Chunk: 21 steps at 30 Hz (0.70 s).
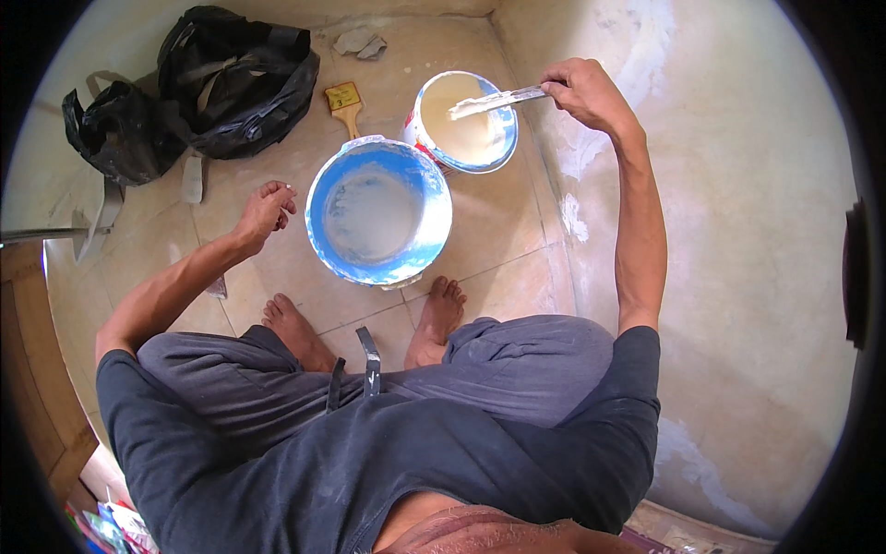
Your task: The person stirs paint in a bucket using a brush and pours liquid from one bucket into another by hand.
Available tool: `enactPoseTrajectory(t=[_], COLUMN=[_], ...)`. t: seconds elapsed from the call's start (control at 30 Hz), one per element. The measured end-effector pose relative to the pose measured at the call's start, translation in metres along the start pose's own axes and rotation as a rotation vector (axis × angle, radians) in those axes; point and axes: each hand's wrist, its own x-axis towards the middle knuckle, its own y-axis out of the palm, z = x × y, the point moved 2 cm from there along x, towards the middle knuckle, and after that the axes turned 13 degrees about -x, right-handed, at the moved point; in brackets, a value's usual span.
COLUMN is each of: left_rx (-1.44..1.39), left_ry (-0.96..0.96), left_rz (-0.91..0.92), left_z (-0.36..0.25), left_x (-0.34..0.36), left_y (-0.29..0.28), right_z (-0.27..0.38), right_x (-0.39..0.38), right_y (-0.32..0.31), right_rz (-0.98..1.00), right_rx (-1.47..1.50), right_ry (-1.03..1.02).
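Observation:
My right hand (587, 94) is closed around the handle end of a flat stirring blade (499, 100). Thick white paste coats the blade's far end, which hangs over a white-and-blue bucket (509, 152) holding creamy white material. Nearer to me stands a wide blue tub (318, 198), smeared white inside, with a whitish layer at its bottom. Just left of that tub, my left hand (264, 218) hovers with loosely curled fingers and the thumb apart. One fingertip has a small white spot; nothing held is visible there.
Beyond the tub lies a paintbrush (347, 115) with a wooden handle. Black plastic bags (245, 88) sit at the far left, near a putty knife (192, 179). A crumpled scrap (360, 43) lies by the far wall. To the right rises a patched wall (729, 231).

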Motion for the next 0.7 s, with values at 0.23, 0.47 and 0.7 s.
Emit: enactPoseTrajectory(t=[0.23,0.47,0.7], left_rx=[-0.055,-0.033,0.099], left_ry=[0.006,0.161,0.272], left_rz=[0.068,0.265,0.295], left_z=[-0.009,-0.02,-0.028], left_x=[-0.009,-0.028,-0.042], left_y=[0.005,0.021,0.036], right_z=[0.001,0.013,0.025], right_x=[0.005,0.023,0.026], right_y=[0.006,0.048,0.104], right_rz=[-0.01,-0.172,-0.397], right_rx=[-0.023,-0.155,-0.241], right_ry=[-0.009,-0.118,-0.424])
